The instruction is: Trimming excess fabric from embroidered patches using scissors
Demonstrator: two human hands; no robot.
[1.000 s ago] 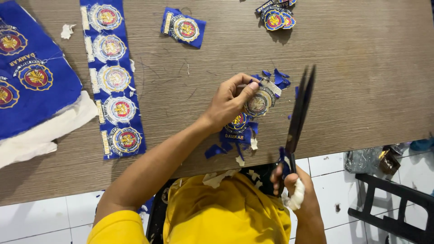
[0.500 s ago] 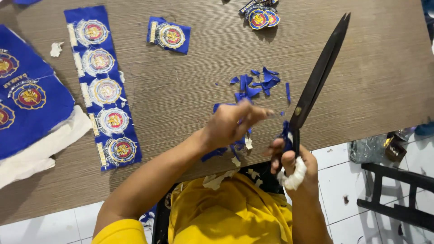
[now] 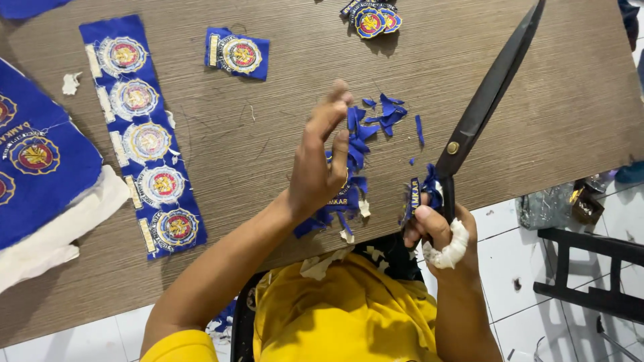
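Five round badges on one blue strip (image 3: 142, 137) near bench (image 3: 268, 100) left edge; right hand (image 3: 439, 234) grip closed on scissors (image 3: 486, 107); left hand (image 3: 322, 164) open.

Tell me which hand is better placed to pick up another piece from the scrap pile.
Left. The left hand hovers open right over the blue scraps, fingers spread. The right hand is occupied gripping the black scissors at the table edge.

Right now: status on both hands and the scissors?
Left hand open, empty, fingers spread above the blue fabric scraps. Right hand in grip on black scissors, blades shut, pointing away. Nothing in the way.
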